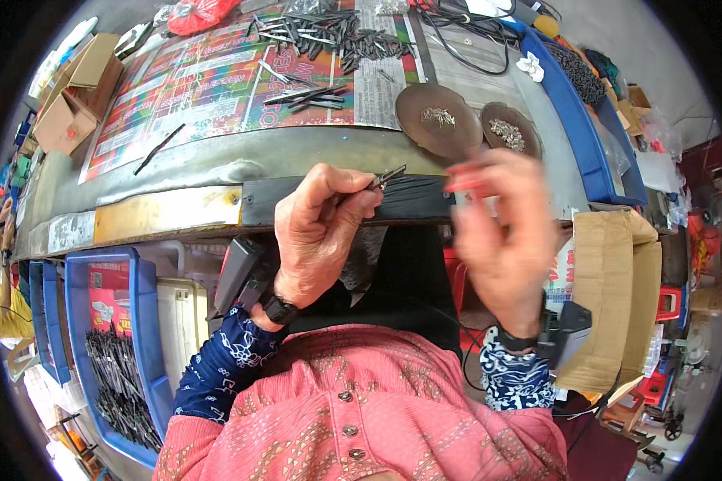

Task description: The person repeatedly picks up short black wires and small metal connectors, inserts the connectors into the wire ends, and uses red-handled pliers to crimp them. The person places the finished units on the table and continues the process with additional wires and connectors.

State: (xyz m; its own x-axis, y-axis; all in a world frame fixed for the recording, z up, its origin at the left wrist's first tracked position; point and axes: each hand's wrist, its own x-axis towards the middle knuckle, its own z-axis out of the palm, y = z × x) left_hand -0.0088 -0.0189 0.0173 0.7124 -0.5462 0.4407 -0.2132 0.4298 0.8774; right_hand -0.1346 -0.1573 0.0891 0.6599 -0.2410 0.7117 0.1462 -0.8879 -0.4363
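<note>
My left hand (317, 232) is raised in front of the bench edge, its fingers pinched on a small dark metal piece (387, 177) that sticks out to the right. To the right of that piece, my right hand (501, 220) is blurred and holds a red tool (465, 181) by its tip end, close to the metal piece. Both wrists wear dark bands with black devices, over blue patterned sleeves.
Two round brown dishes (425, 132) (529, 144) with small metal bits sit on the bench just beyond my hands. Several dark metal strips (329, 36) lie on colourful printed paper (208, 88). A blue bin (140, 321) of dark parts stands lower left, cardboard boxes (614, 297) right.
</note>
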